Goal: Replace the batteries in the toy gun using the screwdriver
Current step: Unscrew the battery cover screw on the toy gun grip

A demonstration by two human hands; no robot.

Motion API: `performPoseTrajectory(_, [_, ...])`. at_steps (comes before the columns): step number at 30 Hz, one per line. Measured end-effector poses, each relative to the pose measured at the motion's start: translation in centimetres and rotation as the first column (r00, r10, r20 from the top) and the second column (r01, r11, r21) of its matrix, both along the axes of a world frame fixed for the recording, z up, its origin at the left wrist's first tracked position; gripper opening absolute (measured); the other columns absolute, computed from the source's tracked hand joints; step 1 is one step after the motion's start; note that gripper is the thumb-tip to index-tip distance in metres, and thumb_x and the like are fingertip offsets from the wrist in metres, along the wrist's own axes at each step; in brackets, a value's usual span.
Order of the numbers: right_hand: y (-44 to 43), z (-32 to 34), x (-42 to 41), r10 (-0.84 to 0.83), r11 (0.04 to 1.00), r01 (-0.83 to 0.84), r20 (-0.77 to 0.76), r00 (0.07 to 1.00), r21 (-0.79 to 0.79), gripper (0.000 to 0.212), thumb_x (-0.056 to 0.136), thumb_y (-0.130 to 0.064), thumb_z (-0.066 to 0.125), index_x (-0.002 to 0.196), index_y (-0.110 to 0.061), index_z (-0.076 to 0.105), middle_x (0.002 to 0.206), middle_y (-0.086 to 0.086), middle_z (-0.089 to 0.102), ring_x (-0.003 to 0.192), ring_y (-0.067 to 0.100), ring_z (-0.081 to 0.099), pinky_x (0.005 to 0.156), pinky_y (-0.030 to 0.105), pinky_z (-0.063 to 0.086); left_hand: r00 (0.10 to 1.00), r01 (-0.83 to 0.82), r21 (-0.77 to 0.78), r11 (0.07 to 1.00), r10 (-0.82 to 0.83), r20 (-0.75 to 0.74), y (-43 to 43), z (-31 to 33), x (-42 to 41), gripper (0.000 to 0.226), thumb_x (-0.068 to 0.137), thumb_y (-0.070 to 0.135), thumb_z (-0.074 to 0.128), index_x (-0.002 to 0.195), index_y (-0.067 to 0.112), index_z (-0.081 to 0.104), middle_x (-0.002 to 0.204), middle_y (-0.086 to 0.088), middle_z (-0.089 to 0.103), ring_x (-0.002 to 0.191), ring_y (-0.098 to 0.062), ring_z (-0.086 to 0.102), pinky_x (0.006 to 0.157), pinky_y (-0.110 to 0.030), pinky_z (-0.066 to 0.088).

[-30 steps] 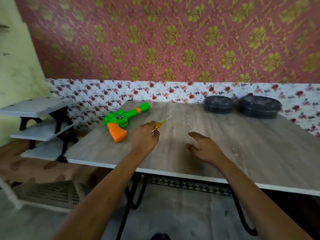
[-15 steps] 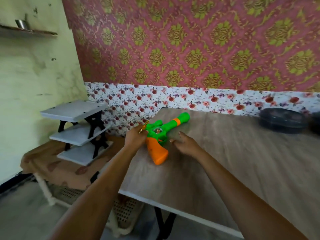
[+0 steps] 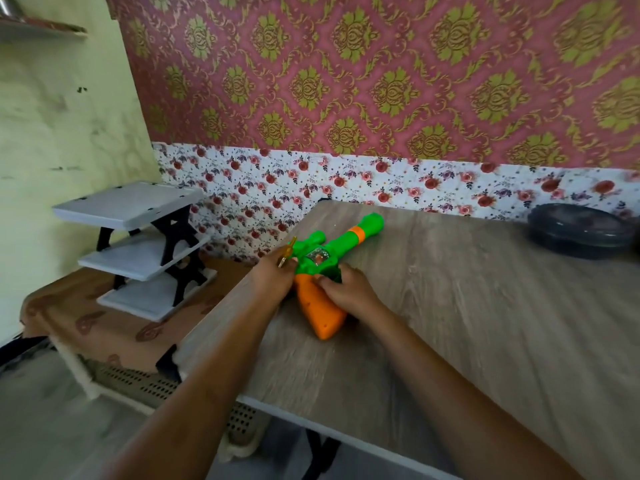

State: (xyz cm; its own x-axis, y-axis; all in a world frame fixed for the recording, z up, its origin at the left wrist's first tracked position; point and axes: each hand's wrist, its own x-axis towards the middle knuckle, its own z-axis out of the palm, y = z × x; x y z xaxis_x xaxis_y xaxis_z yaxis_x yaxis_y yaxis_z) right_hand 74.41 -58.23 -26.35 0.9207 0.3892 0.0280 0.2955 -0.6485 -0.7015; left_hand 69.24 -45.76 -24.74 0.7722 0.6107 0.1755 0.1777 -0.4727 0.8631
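A green toy gun (image 3: 341, 249) with an orange stock and an orange ring on its barrel lies on the wooden table (image 3: 467, 323) near its left edge, barrel pointing to the far right. My left hand (image 3: 273, 277) rests against the gun's left side and is closed on a small yellow screwdriver (image 3: 287, 254), whose tip sticks up past my fingers. My right hand (image 3: 349, 287) grips the gun where the green body meets the orange stock. The battery cover is not visible.
A dark round lidded container (image 3: 581, 232) stands at the table's far right by the wall. Left of the table, a white three-tier shelf (image 3: 138, 247) with black supports sits on a low stand draped in brown patterned cloth (image 3: 90, 320).
Both hands moved from the table's middle over to the gun. The right hand, flat on the table before, now grips the gun. The left hand still holds the screwdriver. The view swung left.
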Motion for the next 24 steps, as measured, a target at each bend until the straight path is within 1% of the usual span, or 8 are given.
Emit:
performPoseTrajectory(4, [-3.2, 0.5, -2.5, -0.034, 0.999, 0.034, 0.017, 0.999, 0.003, 0.054, 0.087, -0.044, 0.056, 0.123, -0.005, 0.049, 0.126, 0.019, 0.054, 0.121, 0.034, 0.047, 0.1, 0.039, 0.039, 0.993, 0.113, -0.075, 0.991, -0.11, 0.041, -2.5, -0.5, -1.4, 0.03, 0.094, 0.013, 0.052, 0.122, 0.012, 0.059, 0.11, -0.011, 0.065, 0.096, -0.029, 0.06, 0.079, -0.032, 0.046])
performPoseTrajectory(7, [-7.0, 0.9, -4.5, -0.058, 0.998, 0.058, 0.013, 0.998, 0.032, 0.046, 0.087, -0.04, 0.058, 0.119, -0.007, 0.053, 0.122, 0.018, 0.058, 0.117, 0.032, 0.051, 0.092, 0.032, 0.041, 0.987, 0.161, -0.073, 0.984, -0.16, 0.029, -5.5, -1.1, -2.6, 0.029, 0.091, 0.014, 0.055, 0.119, 0.013, 0.062, 0.103, -0.018, 0.068, 0.095, -0.036, 0.062, 0.08, -0.039, 0.05])
performPoseTrajectory(11, [-13.4, 1.4, -7.1, -0.09, 0.995, 0.09, -0.003, 0.996, 0.046, 0.04, 0.087, -0.037, 0.058, 0.116, -0.01, 0.058, 0.119, 0.014, 0.062, 0.109, 0.027, 0.057, 0.082, 0.028, 0.043, 0.973, 0.219, -0.05, 0.974, -0.215, 0.084, -11.7, -0.7, -4.8, 0.028, 0.09, 0.009, 0.056, 0.117, 0.012, 0.064, 0.104, -0.01, 0.068, 0.097, -0.027, 0.062, 0.07, -0.026, 0.04])
performPoseTrajectory(14, [-18.2, 1.6, -8.8, -0.122, 0.992, 0.121, 0.011, 0.992, 0.038, 0.036, 0.088, -0.035, 0.058, 0.114, -0.01, 0.059, 0.117, 0.014, 0.063, 0.107, 0.027, 0.058, 0.076, 0.025, 0.04, 0.958, 0.28, -0.074, 0.957, -0.273, 0.091, -16.2, -1.0, -5.4, 0.027, 0.089, 0.009, 0.057, 0.115, 0.011, 0.065, 0.103, -0.012, 0.068, 0.099, -0.027, 0.063, 0.077, -0.029, 0.044])
performPoseTrajectory(16, [-21.5, 1.7, -9.6, -0.128, 0.991, 0.128, 0.006, 0.992, 0.035, 0.034, 0.089, -0.035, 0.057, 0.114, -0.012, 0.06, 0.117, 0.013, 0.063, 0.109, 0.027, 0.058, 0.077, 0.026, 0.041, 0.946, 0.319, -0.089, 0.944, -0.311, 0.089, -19.2, -1.1, -5.6, 0.027, 0.088, 0.01, 0.058, 0.114, 0.009, 0.066, 0.106, -0.016, 0.069, 0.101, -0.031, 0.063, 0.086, -0.036, 0.05])
performPoseTrajectory(18, [-24.0, 1.7, -9.9, -0.144, 0.989, 0.144, -0.02, 0.989, 0.014, 0.04, 0.087, -0.041, 0.058, 0.117, -0.015, 0.057, 0.121, 0.013, 0.061, 0.111, 0.028, 0.056, 0.087, 0.031, 0.044, 0.937, 0.346, -0.083, 0.935, -0.339, 0.083, -21.4, -1.3, -5.5, 0.027, 0.088, 0.012, 0.06, 0.114, 0.009, 0.066, 0.108, -0.015, 0.069, 0.102, -0.029, 0.063, 0.09, -0.039, 0.05])
performPoseTrajectory(22, [-28.6, 1.6, -10.1, -0.304, 0.925, 0.292, -0.012, 0.953, -0.241, 0.071, 0.08, -0.065, 0.049, 0.122, -0.008, 0.051, 0.13, 0.018, 0.052, 0.121, 0.033, 0.047, 0.096, 0.035, 0.041, 0.908, 0.418, -0.131, 0.899, -0.408, 0.095, -25.3, -1.4, -5.3, 0.03, 0.088, 0.017, 0.061, 0.117, 0.016, 0.064, 0.109, -0.01, 0.069, 0.102, -0.026, 0.063, 0.093, -0.037, 0.05])
performPoseTrajectory(24, [-29.9, 1.3, -10.2, -0.327, 0.928, 0.315, -0.03, 0.945, -0.198, 0.072, 0.079, -0.065, 0.051, 0.122, -0.007, 0.051, 0.131, 0.018, 0.052, 0.122, 0.033, 0.046, 0.099, 0.035, 0.041, 0.902, 0.431, -0.157, 0.888, -0.418, 0.112, -26.9, -1.3, -5.4, 0.032, 0.089, 0.014, 0.06, 0.12, 0.014, 0.063, 0.11, -0.01, 0.069, 0.102, -0.025, 0.063, 0.089, -0.031, 0.05])
